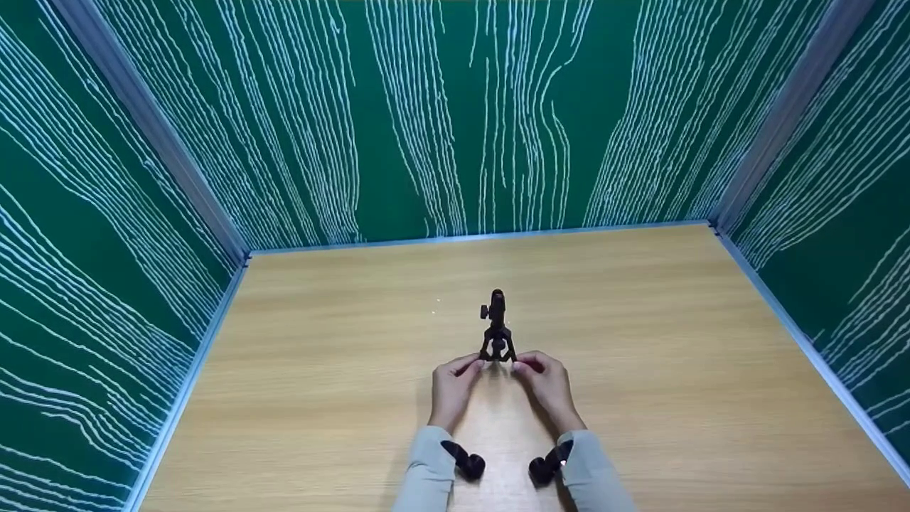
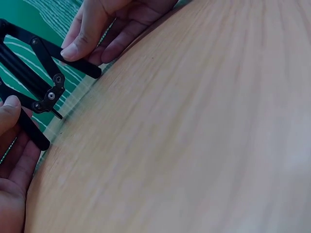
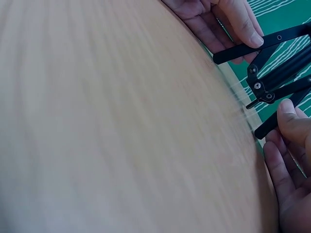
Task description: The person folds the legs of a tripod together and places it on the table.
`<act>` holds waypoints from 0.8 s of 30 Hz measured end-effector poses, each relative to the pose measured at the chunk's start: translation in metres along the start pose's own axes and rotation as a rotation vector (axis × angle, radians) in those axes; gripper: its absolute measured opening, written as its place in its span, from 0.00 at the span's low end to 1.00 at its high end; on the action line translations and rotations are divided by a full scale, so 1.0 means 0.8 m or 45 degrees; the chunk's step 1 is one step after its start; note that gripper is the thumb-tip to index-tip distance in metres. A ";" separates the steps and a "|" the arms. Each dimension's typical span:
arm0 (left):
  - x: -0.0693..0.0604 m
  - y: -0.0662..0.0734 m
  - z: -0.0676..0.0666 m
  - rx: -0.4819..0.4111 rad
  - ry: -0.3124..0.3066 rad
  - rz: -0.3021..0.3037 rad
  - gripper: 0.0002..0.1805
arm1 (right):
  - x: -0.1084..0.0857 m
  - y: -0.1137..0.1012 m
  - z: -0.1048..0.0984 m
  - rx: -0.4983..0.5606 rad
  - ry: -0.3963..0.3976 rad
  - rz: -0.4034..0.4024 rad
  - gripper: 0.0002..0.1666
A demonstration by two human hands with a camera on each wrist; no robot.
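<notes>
A small black tripod (image 1: 498,323) stands over the wooden table, its legs partly spread. On its left side, my left hand (image 1: 453,387) pinches one leg near the foot between thumb and fingers. My right hand (image 1: 551,387) pinches another leg on the opposite side. In the left wrist view, the tripod's hinged braces (image 2: 51,95) show between my left hand (image 2: 14,170) at the lower left and my right hand (image 2: 119,29) at the top. The right wrist view shows the tripod (image 3: 265,87) with my left hand (image 3: 226,22) above and my right hand (image 3: 294,165) below.
Green panels (image 1: 483,107) with wavy white lines enclose the wooden table (image 1: 320,320) at the back and both sides, joined by grey corner posts. Black wrist mounts (image 1: 466,462) sit at both sleeves. Tiny pale specks lie left of the tripod.
</notes>
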State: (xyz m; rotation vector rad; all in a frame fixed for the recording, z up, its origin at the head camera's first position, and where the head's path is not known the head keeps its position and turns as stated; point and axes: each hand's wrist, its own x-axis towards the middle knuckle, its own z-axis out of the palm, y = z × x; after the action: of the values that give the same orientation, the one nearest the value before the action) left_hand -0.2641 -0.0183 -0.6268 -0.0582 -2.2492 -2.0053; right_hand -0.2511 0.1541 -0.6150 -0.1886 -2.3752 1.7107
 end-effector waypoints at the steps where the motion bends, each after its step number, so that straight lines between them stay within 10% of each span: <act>1: 0.000 0.000 0.000 -0.001 0.001 -0.002 0.11 | 0.000 -0.001 0.000 -0.004 -0.001 0.008 0.08; 24: -0.001 0.002 -0.001 -0.017 -0.009 -0.038 0.11 | 0.002 -0.003 0.005 -0.074 0.019 0.068 0.07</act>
State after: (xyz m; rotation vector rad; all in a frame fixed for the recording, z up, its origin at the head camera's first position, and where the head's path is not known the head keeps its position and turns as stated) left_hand -0.2629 -0.0192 -0.6255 -0.0325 -2.2546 -2.0378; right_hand -0.2536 0.1501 -0.6140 -0.2758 -2.4316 1.6581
